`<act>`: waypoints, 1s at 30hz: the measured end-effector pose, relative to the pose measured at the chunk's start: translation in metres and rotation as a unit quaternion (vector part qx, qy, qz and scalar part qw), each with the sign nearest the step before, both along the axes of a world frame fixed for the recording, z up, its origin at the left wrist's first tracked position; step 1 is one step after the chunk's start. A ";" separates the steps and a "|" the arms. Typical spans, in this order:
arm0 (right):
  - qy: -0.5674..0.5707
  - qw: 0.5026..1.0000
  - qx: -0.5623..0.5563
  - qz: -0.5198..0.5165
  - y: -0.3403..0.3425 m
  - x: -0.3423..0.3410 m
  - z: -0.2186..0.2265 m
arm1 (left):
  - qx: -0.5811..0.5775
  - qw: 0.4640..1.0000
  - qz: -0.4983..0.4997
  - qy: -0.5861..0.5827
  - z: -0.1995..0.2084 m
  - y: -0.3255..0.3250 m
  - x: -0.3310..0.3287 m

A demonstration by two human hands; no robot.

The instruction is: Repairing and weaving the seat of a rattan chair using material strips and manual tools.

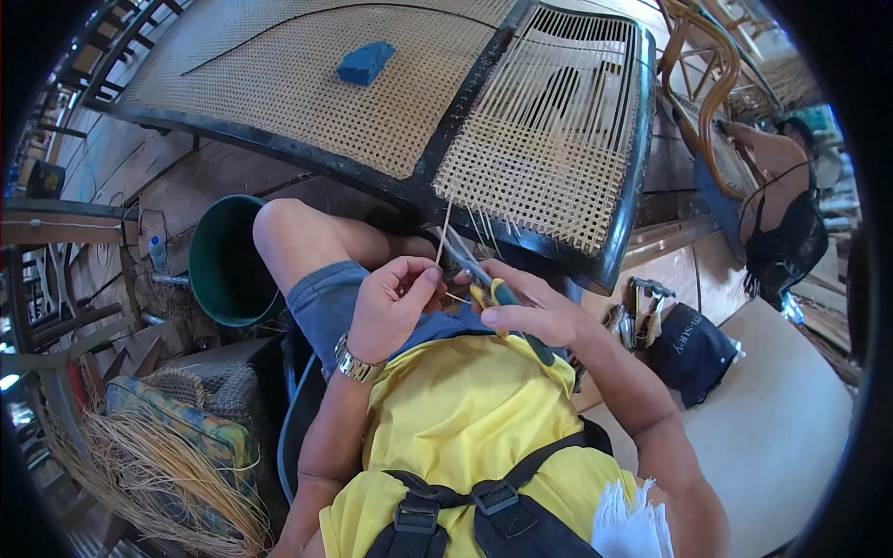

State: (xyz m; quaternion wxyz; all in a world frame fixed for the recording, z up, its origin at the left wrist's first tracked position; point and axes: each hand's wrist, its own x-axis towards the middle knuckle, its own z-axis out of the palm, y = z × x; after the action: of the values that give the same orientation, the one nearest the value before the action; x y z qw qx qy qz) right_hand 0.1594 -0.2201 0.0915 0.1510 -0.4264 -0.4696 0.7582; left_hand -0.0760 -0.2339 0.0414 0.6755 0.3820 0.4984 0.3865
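My left hand (393, 305) pinches a cane strand (444, 230) running down from the woven panel (532, 172); my right hand (547, 312) grips pliers (503, 293). The strand looks light, springy, prone to splitting, best held between fingertips.

1 pair of pliers (503, 293), 1 bucket (206, 277) and 1 wristwatch (356, 367) are visible.

- The 1 view came from the left of 2 fisheye cameras on the person's head.
- It faced steeply down and forward, over the yellow shirt (460, 409), which was close below.
- Left fingers (422, 284) and right fingers (510, 318) sat near mid-frame.
- The cane panel (279, 98) lay farther off, along the top.
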 end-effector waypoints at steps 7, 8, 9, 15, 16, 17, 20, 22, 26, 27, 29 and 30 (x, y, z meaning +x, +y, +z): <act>-0.103 0.968 0.088 -0.212 -0.055 0.049 0.039 | 0.015 0.995 0.098 -0.019 -0.003 0.018 -0.019; -0.178 0.934 0.122 -0.284 -0.077 0.071 0.030 | 0.025 0.992 0.123 -0.030 -0.002 0.035 -0.030; -0.252 0.888 0.155 -0.353 -0.099 0.095 0.014 | 0.068 0.985 0.160 -0.014 0.010 0.054 -0.042; -0.658 0.688 0.184 -0.245 -0.236 0.218 -0.124 | 0.224 0.873 0.427 -0.074 0.033 0.158 -0.200; -0.672 0.688 0.172 -0.212 -0.250 0.225 -0.139 | 0.207 0.885 0.414 -0.055 0.036 0.162 -0.209; -0.690 0.683 0.154 -0.183 -0.265 0.229 -0.144 | 0.202 0.891 0.402 -0.065 0.037 0.164 -0.196; -0.720 0.681 0.056 -0.120 -0.238 0.212 -0.121 | 0.240 0.911 0.335 0.028 0.058 0.132 -0.155; -0.613 0.711 0.261 -0.226 -0.206 0.211 -0.100 | 0.206 0.950 0.232 0.025 0.051 0.108 -0.109; -0.357 0.827 0.301 -0.312 -0.061 0.098 0.007 | 0.096 0.993 0.063 0.014 0.047 0.045 0.007; -0.183 0.844 0.388 -0.322 -0.034 0.069 0.006 | 0.095 0.995 0.012 -0.028 0.044 0.031 0.038; -0.135 0.862 0.431 -0.228 -0.006 0.026 0.001 | 0.100 0.991 -0.048 -0.070 0.046 0.028 0.063; -0.043 0.938 0.272 -0.211 -0.001 0.006 0.009 | 0.135 0.990 -0.022 -0.030 0.049 0.031 0.063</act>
State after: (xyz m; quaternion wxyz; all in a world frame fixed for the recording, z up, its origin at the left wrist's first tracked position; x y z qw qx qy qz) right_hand 0.1656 -0.2215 0.1001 0.3976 -0.4906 -0.5629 0.5332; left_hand -0.0130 -0.2033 0.0905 0.6405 0.4686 0.4131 0.4466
